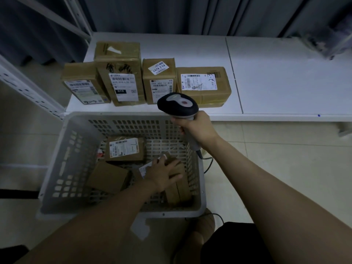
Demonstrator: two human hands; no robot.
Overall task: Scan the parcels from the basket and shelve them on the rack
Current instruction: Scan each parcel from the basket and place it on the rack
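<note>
A person's bare left grip (163, 174) lies flat on a brown cardboard parcel (179, 189) in the lower centre of the frame, fingers spread across its top and thumb stretched over the side nearer the right of the frame. Whether the fingertips hook over the far edge cannot be told. The parcel sits against the right-hand wall of a grey perforated plastic basket (62, 159) standing on the tiled floor (276, 149). A white label shows just left of the fingers.

Two more parcels share the basket: a labelled box (124, 149) with its barcode facing up toward the far wall, and a plain box (108, 178), tilted, to the left of the forearm.

The right grip (198, 126), right of centre, is curled tightly round the pale handle of a handheld barcode scanner (179, 105). The scanner's dark head is held above the basket's far right corner and overlaps the front edge of the shelf. Its cable (209, 162) trails down outside the basket's right wall.

Beyond the basket, in the upper middle of the frame, four cardboard parcels stand in a row on the white rack shelf (285, 82), labels facing the camera: a low box (83, 82) at the left, a tall box (122, 73) with black handwriting beside it, a third box (160, 80) bearing a slanted white sticker, and a wide box (203, 86) at the right. Neighbours touch or nearly touch. A pale rack upright (80, 18) rises in the upper left, and dark curtains (171, 14) hang behind the shelf.
</note>
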